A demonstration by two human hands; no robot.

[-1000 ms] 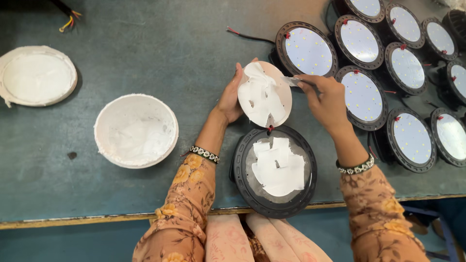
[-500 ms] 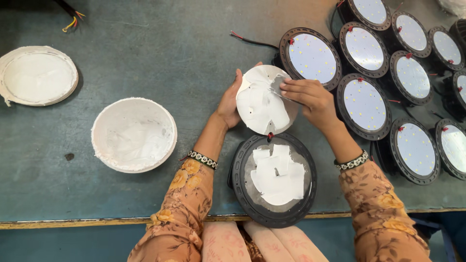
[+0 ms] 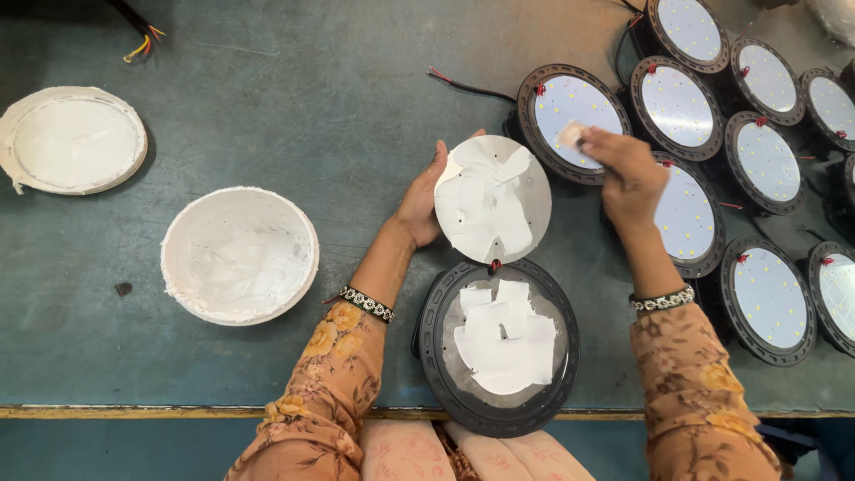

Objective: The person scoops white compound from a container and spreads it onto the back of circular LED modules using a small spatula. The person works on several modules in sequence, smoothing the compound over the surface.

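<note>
Dark green counter (image 3: 267,134): the left hand (image 3: 420,200) gripped a round grey metal disc (image 3: 492,198) smeared with white paste above a black round lamp housing (image 3: 499,347), while the right hand (image 3: 623,169) pinched a small pale scrap (image 3: 570,134), pasting apparently underway, seating the disc next.

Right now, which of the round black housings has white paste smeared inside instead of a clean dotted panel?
The housing at the table's near edge, between the person's forearms; the other housings farther right show clean dotted panels.
</note>
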